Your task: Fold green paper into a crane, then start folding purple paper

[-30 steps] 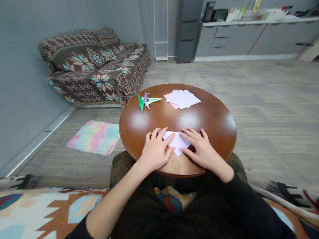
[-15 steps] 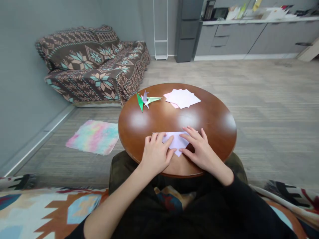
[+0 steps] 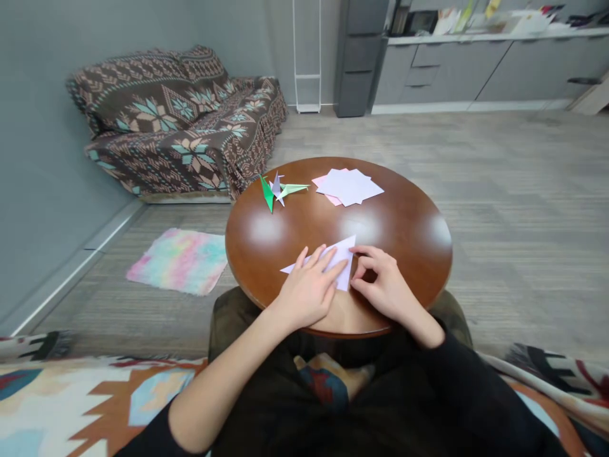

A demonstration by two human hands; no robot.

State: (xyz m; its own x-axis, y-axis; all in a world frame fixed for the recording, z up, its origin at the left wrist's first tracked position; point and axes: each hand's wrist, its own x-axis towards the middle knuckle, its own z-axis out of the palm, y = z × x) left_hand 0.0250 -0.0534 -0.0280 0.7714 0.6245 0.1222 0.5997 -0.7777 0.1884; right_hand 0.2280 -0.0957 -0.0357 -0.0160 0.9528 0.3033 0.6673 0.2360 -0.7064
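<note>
A folded sheet of lilac origami paper (image 3: 343, 256) lies on the near part of the round brown table, its longest point towards the left and a corner pointing away from me. My left hand (image 3: 311, 289) rests on it with the fingers spread and flat, covering much of its middle. At the paper's right edge is my right hand (image 3: 380, 279); its index finger touches near the far corner, while thumb and bent fingers come together lower down on the edge. Further back on the table are folded paper cranes: green (image 3: 267, 194), purple (image 3: 276, 186) and pale green (image 3: 292, 190).
A fanned stack of lilac and pink paper (image 3: 351, 187) lies at the back of the wooden table (image 3: 404, 222). A pastel rug (image 3: 178, 261) is on the floor to the left. Behind stand a covered sofa (image 3: 190, 127) and grey kitchen cabinets (image 3: 451, 73).
The lilac paper has turned and is now folded over to a narrower shape with an upright right edge. My left hand lies further over it; my right fingers have curled in at its edge.
</note>
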